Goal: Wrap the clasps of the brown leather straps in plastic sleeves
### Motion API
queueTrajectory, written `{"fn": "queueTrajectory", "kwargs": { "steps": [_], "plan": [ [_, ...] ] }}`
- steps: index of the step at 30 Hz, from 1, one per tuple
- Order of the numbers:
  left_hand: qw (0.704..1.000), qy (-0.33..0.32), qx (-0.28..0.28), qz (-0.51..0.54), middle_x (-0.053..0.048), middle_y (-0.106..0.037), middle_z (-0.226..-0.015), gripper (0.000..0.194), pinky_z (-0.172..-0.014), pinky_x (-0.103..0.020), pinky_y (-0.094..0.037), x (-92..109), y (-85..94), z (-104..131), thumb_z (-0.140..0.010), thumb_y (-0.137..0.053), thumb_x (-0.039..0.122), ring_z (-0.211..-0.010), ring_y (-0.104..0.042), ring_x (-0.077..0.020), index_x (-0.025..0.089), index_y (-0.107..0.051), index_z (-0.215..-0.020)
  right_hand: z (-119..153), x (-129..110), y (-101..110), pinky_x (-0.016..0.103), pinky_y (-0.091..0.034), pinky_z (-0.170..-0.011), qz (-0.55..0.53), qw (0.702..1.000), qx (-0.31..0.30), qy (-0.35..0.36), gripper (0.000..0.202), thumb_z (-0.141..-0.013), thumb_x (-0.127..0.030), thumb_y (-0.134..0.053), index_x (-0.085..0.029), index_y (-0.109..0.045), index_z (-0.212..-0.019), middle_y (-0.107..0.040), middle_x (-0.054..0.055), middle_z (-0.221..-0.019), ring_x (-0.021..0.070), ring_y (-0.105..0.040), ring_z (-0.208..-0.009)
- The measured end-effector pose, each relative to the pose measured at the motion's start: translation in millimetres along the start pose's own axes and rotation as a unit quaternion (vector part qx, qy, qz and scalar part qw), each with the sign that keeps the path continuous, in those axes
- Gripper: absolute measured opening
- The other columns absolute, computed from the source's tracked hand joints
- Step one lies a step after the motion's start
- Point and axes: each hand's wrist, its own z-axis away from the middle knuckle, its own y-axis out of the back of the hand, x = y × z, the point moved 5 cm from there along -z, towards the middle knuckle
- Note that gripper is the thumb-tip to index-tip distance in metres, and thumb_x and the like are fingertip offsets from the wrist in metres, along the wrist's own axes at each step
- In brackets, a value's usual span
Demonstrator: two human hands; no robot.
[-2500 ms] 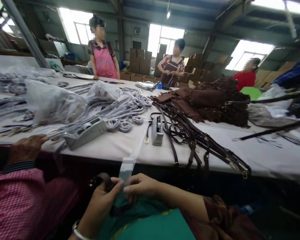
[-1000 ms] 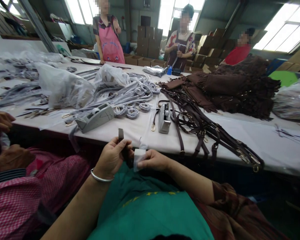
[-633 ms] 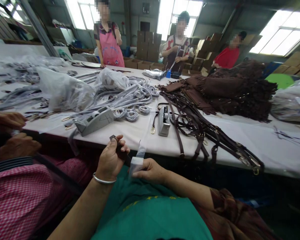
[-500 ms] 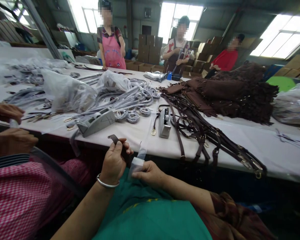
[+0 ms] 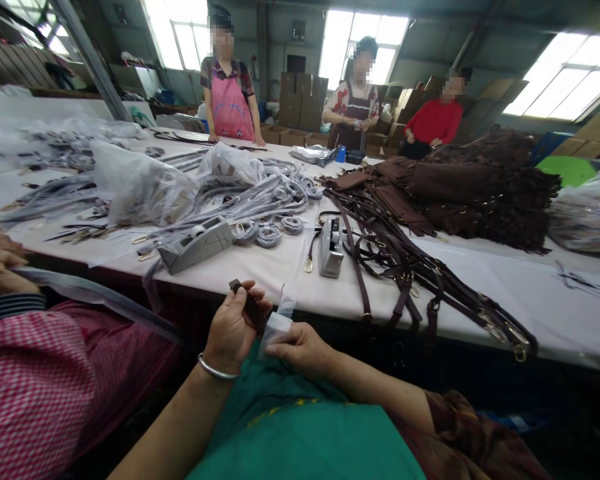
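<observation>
My left hand [image 5: 235, 327], with a silver bangle at the wrist, is closed on a dark brown strap [image 5: 251, 307] whose end sticks up past the thumb. Just right of it, my right hand [image 5: 303, 348] pinches a white translucent wrapping strip [image 5: 279, 329] near the strap. Both hands are in front of the table edge, above a green apron [image 5: 300, 433]. Beyond them on the table stand a small grey tape dispenser [image 5: 331, 250] and a longer grey dispenser [image 5: 196, 245].
Brown straps [image 5: 405, 267] hang over the table's front edge, right of centre. Brown fringed bags [image 5: 460, 187] are piled behind. Wrapped grey straps [image 5: 275, 193] cover the middle left. A neighbour's hand [image 5: 0, 270] is at far left; three people are across the table.
The strap end in my left hand has tilted more upright, and the hand has opened its palm slightly upward. At left, the neighbour's hands have moved left. Across the table, people have shifted their arms.
</observation>
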Motion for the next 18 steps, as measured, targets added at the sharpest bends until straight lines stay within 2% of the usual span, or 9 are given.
{"fn": "queueTrajectory", "kwargs": {
  "steps": [5, 10, 15, 18],
  "plan": [
    [0.999, 0.024, 0.002, 0.023, -0.002, -0.064, -0.079, 0.015, -0.075, -0.032, -0.058, -2.2, -1.5, 2.4, -0.090, -0.061, 0.031, -0.071, -0.064, -0.0142, 0.017, -0.061, -0.098, -1.2, 1.8, 0.7, 0.028, -0.041, -0.067, 0.015, 1.000, 0.023, 0.001, 0.030, -0.076, -0.042, -0.072, -0.013, -0.073, -0.069, -0.060, 0.001, -0.067, 0.0135, -0.051, -0.065],
    [0.999, 0.035, 0.009, -0.029, 0.000, -0.066, -0.075, 0.028, -0.071, -0.028, -0.055, -12.9, 2.8, 9.4, -0.084, -0.068, 0.039, -0.070, -0.065, -0.0151, 0.018, -0.057, -0.098, 0.6, -5.6, 0.2, 0.027, -0.037, -0.062, 0.041, 0.998, 0.037, 0.021, 0.032, -0.076, -0.040, -0.071, -0.013, -0.068, -0.059, -0.053, -0.001, -0.061, 0.0117, -0.045, -0.061],
    [0.993, -0.049, 0.014, -0.109, 0.002, -0.066, -0.080, 0.028, -0.073, -0.027, -0.052, -12.8, 8.0, 14.2, -0.087, -0.064, 0.043, -0.073, -0.065, -0.0142, 0.022, -0.055, -0.103, -0.1, 5.1, -0.4, 0.027, -0.035, -0.056, 0.048, 0.994, 0.065, -0.073, 0.029, -0.072, -0.038, -0.069, -0.013, -0.065, -0.057, -0.056, 0.001, -0.058, 0.0124, -0.047, -0.055],
    [0.993, -0.049, 0.012, -0.111, 0.002, -0.065, -0.077, 0.023, -0.072, -0.028, -0.051, -12.0, 9.0, 18.0, -0.090, -0.060, 0.042, -0.071, -0.064, -0.0144, 0.022, -0.054, -0.100, 2.0, 14.9, -7.1, 0.026, -0.028, -0.050, 0.041, 0.990, 0.059, -0.118, 0.033, -0.070, -0.042, -0.071, -0.014, -0.061, -0.054, -0.052, 0.000, -0.051, 0.0106, -0.040, -0.048]
  ]
}}
